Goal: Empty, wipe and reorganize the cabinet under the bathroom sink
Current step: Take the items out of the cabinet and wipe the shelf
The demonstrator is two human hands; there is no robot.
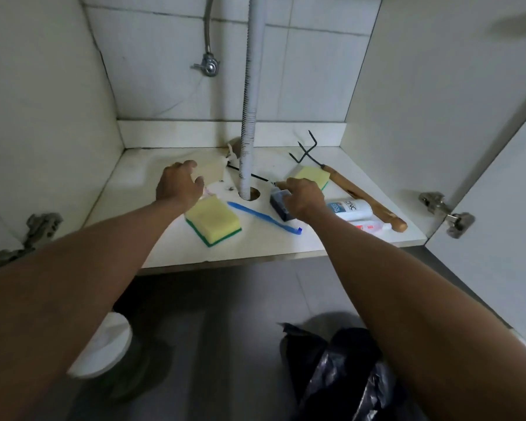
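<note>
The white cabinet floor (pixel 170 247) holds several items. My left hand (pixel 176 185) hovers with curled fingers over something small and pinkish just behind a yellow-green sponge (pixel 213 221); whether it grips anything is hidden. My right hand (pixel 304 199) reaches over a dark blue box (pixel 281 205), fingers bent down near a thin tool by the drain pipe (pixel 248 123). A blue toothbrush (pixel 264 217) lies between the hands. A second sponge (pixel 312 176) sits behind my right hand.
A wooden-handled rake tool (pixel 362 196), a white bottle (pixel 351 208) and a small red-white tube (pixel 369 226) lie at the right. On the grey floor stand a white container (pixel 104 344) and a black bag (pixel 343 372). Cabinet doors hang open on hinges (pixel 447 212).
</note>
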